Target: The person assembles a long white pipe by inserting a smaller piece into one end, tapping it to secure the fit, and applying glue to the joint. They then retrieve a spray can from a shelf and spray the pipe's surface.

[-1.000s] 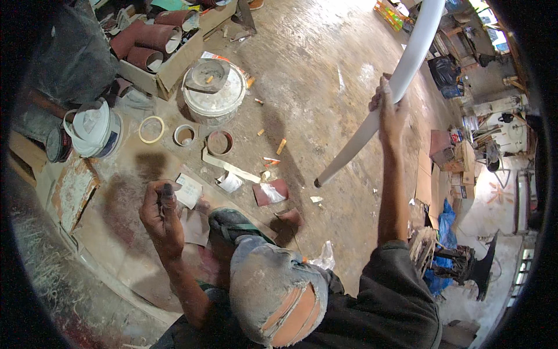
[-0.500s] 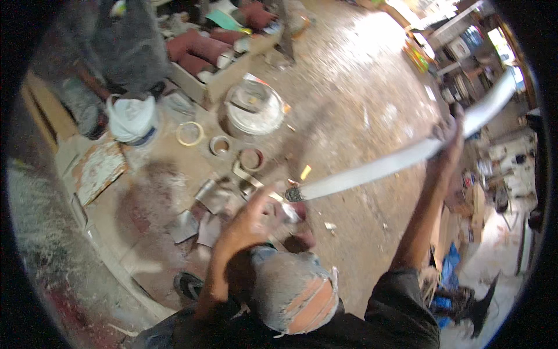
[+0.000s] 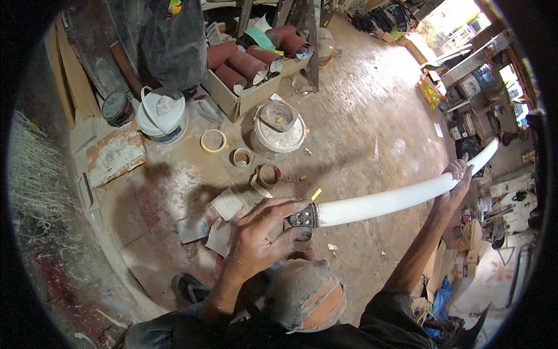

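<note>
A long, curved white scabbard (image 3: 383,203) stretches across in front of me, rising to the right. Its near-left end carries a dark, ornate fitting (image 3: 304,216). My left hand (image 3: 261,235) has this fitting between thumb and fingers. Toward the narrower right end, my right hand (image 3: 456,183) is wrapped around the white shaft. Below the left end shows my knee (image 3: 308,296) in torn, dusty cloth.
Sandpaper pieces (image 3: 226,203), tape rolls (image 3: 269,174) and a lidded white bucket (image 3: 279,136) lie on the dusty floor. Beyond are a handled bucket (image 3: 163,119) and a wooden box (image 3: 238,104) of red abrasive rolls. Shelves and clutter (image 3: 500,198) line the right side.
The scabbard's right end has swung down, so it lies flatter. My left hand, which looked apart from the fitting, now grips it. My right hand sits lower in view.
</note>
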